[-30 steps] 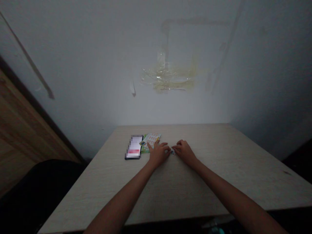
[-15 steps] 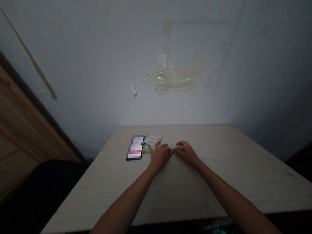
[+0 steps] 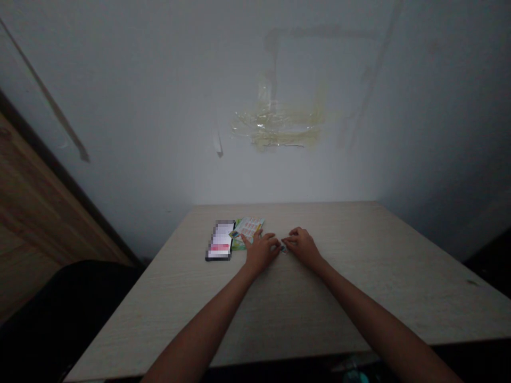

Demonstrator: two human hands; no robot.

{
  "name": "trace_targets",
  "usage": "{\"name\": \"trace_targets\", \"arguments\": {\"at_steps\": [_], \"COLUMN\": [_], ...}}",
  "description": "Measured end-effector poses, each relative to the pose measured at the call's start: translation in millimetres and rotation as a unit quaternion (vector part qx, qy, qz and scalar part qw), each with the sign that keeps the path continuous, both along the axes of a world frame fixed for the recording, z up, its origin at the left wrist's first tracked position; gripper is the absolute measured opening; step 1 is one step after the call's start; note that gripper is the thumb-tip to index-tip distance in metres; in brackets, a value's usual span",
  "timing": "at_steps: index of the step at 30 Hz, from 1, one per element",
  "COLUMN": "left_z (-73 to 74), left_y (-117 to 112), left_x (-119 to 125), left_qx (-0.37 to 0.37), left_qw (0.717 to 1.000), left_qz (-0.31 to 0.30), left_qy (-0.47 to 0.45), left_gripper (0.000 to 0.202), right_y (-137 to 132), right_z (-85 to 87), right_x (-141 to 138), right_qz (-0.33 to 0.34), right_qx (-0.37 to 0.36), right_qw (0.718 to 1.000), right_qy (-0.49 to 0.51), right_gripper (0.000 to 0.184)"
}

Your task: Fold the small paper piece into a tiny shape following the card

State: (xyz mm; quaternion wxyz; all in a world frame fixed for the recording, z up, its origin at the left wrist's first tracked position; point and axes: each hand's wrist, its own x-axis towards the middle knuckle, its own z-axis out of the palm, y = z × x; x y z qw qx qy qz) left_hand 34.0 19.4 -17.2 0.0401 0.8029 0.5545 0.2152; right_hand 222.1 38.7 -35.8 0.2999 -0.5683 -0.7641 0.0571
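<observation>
Left hand (image 3: 259,251) and right hand (image 3: 302,246) stay fingertip to fingertip over a tiny piece (image 3: 283,248) on the bench (image 3: 359,282), right of a phone (image 3: 220,240). Both grips are narrow; whether either holds the piece cannot be told.

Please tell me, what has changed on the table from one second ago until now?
Nothing visibly changed. The left hand and the right hand still meet at a small item on the table; whether either grips it is too small to tell. The phone and the colourful leaflet beside it lie where they were.
</observation>
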Motion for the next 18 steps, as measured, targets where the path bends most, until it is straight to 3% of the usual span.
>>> {"name": "trace_targets", "arguments": {"at_steps": [9,18], "left_z": [-2.0,-6.2], "left_y": [-1,-1], "left_x": [0,-4], "left_qx": [0.009,0.026], "left_qw": [1.000,1.000], "left_qz": [-0.002,-0.003], "left_qy": [-0.013,-0.013], "left_gripper": [0.014,0.019], "right_y": [0,7], "right_z": [-0.6,-10.1], "right_x": [-3,10], "right_qz": [-0.015,0.045], "right_qx": [0.012,0.010], "right_qw": [1.000,0.998], "right_qy": [-0.006,0.052], "right_gripper": [0.020,0.018]}}
